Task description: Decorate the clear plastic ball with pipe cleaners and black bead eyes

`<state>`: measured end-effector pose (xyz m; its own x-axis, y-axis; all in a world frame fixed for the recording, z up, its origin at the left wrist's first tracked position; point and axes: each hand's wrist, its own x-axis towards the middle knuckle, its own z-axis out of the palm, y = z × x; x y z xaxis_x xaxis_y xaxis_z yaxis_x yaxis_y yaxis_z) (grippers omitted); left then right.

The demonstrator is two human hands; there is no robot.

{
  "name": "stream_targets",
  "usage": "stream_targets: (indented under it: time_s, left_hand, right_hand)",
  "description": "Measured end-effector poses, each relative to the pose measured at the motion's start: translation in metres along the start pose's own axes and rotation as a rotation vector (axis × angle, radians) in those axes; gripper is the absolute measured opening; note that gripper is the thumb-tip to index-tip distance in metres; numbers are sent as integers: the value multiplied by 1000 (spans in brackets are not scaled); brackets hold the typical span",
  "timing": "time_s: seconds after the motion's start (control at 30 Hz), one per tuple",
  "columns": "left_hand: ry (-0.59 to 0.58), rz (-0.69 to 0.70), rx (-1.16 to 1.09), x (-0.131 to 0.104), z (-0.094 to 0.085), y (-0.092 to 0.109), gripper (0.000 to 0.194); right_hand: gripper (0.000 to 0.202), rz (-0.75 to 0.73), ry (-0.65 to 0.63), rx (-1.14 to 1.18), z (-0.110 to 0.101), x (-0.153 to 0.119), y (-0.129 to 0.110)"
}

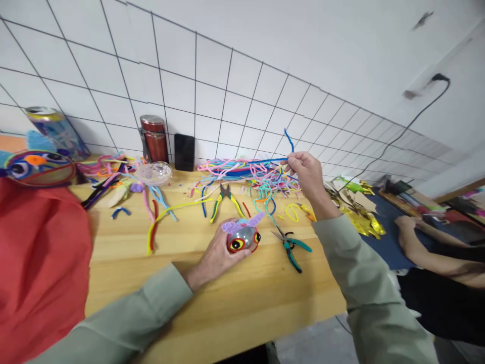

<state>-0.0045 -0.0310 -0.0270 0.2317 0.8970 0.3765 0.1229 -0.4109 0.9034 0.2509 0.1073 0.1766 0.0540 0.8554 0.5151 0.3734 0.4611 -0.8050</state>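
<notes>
My left hand (220, 253) is wrapped round a clear ball (245, 236) just over the table. The ball is trimmed with pipe cleaners: yellow and red rings round black eyes, and purple shapes on top. Higher up and to the right, my right hand (306, 172) pinches a bent blue pipe cleaner (269, 160) above the pile of pipe cleaners (242, 172). Teal-handled pliers (290, 246) lie opened on the table, right of the ball. Behind the ball are yellow-green handled pliers (226, 194), also spread.
Along the tiled wall stand a can (56, 129), a red-brown flask (154, 139) and a black phone (184, 151). A decorated round face (41, 169) and red cloth (41, 263) are at left. Gold foil (364, 220) and another person's arm (420, 245) are at right.
</notes>
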Motion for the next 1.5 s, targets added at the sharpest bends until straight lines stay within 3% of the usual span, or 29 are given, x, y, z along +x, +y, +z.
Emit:
stream_targets:
  time_s: [0.13,0.2,0.33,0.4,0.47,0.53,0.77,0.97,1.03,1.17,1.23,1.3,1.4,1.5]
  left_hand:
    - [19,25,-12,-1,-1,-2,82]
    - [86,68,-14,2,-8,2,91]
    - [321,266,24,14,-29,31,69]
    - [367,328,52,19,-38,52,56]
    - [308,384,66,21,-41,71,30]
    - [251,378,44,20,-41,85,17]
    - [114,134,-44,11,-36,94,24]
    - [-9,66,-30,8,-30,92,27]
    - [-44,65,-50,6,-28,93,30]
    - [-170,-25,-150,1,-26,99,39]
    - [-260,-95,-193,-1,-25,103,44]
    - [-324,-160,-222,-3,-24,104,47]
    - [-369,-215,-296,-3,-21,101,48]
    - [-346,-245,-434,-1,-17,95,53]
  right_hand:
    - [27,-7,38,-19,-13,-50,-20]
    - [29,-2,57,-33,-16,-73,-28]
    - [27,-15,67,-60,-12,-114,-36]
    - [25,-16,38,-74,-7,-132,-37]
    - [23,-11,22,-92,-2,-147,-37]
    - [22,4,29,-111,1,-160,-36]
    - [23,58,51,-183,-10,-185,-35]
    - [18,61,45,-229,-24,-201,-35]
    - [14,-16,37,-344,-26,-208,-38]
    - [25,-375,103,-720,-19,-221,-50]
    - [28,-489,32,-783,-10,-225,-55]
    - [18,-517,-120,-739,-2,-226,-57]
    - [19,-451,-274,-620,3,-224,-56]
    - [19,-341,-269,-570,0,-221,-55]
